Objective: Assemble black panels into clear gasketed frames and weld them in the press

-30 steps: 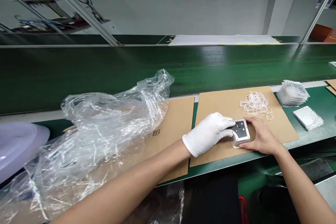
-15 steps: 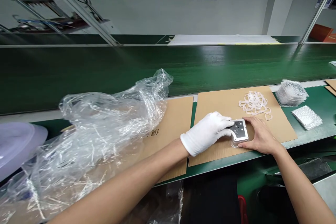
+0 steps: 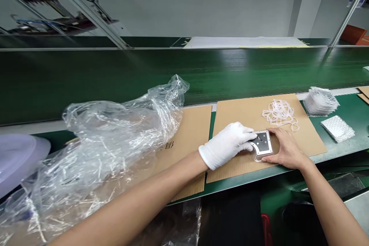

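A small flat device [image 3: 262, 144] with a dark perforated face, a silver frame and a clear plastic edge lies on a cardboard sheet [image 3: 236, 113]. My left hand [image 3: 226, 145], in a white glove, presses against its left side. My right hand [image 3: 286, 149], bare, holds its right side, with the fingers over the top corner. Pale translucent rubber loops [image 3: 279, 113] lie in a loose tangle on the same sheet, just beyond my right hand.
A crumpled clear plastic bag [image 3: 115, 138] lies to the left, over a second cardboard sheet [image 3: 193, 130]. Silver bubble pouches [image 3: 319, 102] are stacked at right, with one more [image 3: 337, 128] nearby. A green belt [image 3: 173, 73] runs behind, and a lavender plastic lid [image 3: 14, 161] sits at far left.
My hands and the device have barely moved and stay together on the cardboard. The whole scene sits slightly further left and higher in the view.
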Motion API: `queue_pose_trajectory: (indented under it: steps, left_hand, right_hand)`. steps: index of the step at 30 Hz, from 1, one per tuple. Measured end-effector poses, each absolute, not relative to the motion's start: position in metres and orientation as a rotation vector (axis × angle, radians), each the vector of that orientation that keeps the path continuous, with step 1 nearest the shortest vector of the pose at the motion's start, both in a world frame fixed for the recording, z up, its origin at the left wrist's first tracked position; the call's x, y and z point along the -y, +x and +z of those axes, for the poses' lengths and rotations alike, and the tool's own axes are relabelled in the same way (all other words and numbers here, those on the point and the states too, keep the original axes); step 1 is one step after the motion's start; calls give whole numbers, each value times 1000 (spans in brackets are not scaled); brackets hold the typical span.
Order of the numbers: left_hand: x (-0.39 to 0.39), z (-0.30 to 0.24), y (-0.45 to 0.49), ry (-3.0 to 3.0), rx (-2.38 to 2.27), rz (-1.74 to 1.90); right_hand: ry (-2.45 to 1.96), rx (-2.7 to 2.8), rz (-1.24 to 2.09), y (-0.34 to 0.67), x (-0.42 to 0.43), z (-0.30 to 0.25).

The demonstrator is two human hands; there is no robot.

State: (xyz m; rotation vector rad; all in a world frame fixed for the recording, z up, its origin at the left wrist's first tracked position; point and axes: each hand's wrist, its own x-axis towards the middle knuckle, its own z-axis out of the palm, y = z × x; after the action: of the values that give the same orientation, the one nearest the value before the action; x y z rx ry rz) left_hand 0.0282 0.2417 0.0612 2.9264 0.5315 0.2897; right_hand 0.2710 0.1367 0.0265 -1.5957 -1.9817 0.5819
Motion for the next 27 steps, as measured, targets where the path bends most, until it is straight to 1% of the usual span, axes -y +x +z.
queue_pose_trajectory:
  steps: [3,6,9,13,17,22,27]
  left_hand:
    - [-241,58,21,2948,-597,332]
    - [-237,58,14,2874,-714,473]
    - [-231,56,13,2606,-936,577]
    - [-229,48,23,2225,-1165,512]
    - [-230,41,30,1992,-1162,514]
    - [-230,38,31,1791,-1093,549]
    - [-232,39,37,1792,-1082,593]
  right_hand:
    - [-1599,1974,585,271,-136,28]
    - [-1595,1984,579,271,-136,28]
    - [-1588,1992,555,272,-135,25]
    - [-1429,1991,477,277,-131,16]
    - [-1293,2014,329,280,-120,4]
    - [-1435,2041,130,272,-104,3]
    - [-1572,2042,-72,254,-91,8]
